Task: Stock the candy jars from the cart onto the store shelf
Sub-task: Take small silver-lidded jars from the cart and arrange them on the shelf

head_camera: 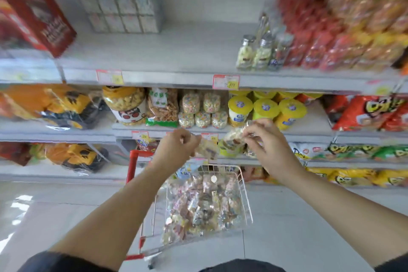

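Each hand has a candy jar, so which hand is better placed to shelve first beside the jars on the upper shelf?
Probably right. The right hand holds its jar almost directly below the shelved jars, while the left hand, holding the other jar, is farther left of them.

Clear jars point(205, 205) (pale sweets, silver lids) lie heaped in the wire cart point(248, 203). Above it, the left jar point(207, 148) and right jar point(234, 139) are held up, blurred. Three shelf jars point(261, 53) stand upright on the shelf point(176, 51).
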`<action>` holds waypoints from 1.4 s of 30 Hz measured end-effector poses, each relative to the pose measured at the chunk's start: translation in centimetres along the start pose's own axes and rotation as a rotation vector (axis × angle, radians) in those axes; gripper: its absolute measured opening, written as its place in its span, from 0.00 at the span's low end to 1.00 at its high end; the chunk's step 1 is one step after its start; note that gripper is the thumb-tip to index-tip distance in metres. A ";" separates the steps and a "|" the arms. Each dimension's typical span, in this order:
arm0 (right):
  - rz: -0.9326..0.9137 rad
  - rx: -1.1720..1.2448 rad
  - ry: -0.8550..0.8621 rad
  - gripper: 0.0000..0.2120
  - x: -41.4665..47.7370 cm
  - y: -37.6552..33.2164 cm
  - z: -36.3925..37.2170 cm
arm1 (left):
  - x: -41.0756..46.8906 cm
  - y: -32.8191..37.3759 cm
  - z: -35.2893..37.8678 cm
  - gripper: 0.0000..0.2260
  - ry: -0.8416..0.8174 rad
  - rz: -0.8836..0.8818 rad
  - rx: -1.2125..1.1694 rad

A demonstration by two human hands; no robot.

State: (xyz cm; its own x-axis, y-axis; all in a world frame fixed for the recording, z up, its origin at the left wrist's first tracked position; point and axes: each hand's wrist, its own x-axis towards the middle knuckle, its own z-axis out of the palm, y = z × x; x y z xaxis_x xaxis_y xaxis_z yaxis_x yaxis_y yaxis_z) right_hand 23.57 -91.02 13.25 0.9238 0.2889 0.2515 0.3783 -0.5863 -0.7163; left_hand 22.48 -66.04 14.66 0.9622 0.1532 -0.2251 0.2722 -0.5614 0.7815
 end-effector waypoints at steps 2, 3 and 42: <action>-0.051 0.045 0.076 0.07 0.8 -1.7 -2.2 | 0.1 2.5 -0.9 0.14 0.004 0.041 -0.050; -0.073 0.064 0.113 0.08 1.2 -2.4 -3.1 | 0.2 3.6 -1.2 0.11 -0.004 0.064 -0.091; 0.097 -0.549 0.205 0.17 24.5 -0.4 -11.3 | 23.0 20.5 -0.2 0.16 -0.019 0.302 0.009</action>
State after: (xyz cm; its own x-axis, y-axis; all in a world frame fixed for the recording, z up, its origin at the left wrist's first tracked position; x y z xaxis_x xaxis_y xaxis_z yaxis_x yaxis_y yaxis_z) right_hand 46.72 -92.26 27.12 0.9278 0.0942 0.3609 0.2162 -0.9243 -0.3146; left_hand 50.21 -73.86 25.67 0.9993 -0.0375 0.0059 -0.0268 -0.5867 0.8094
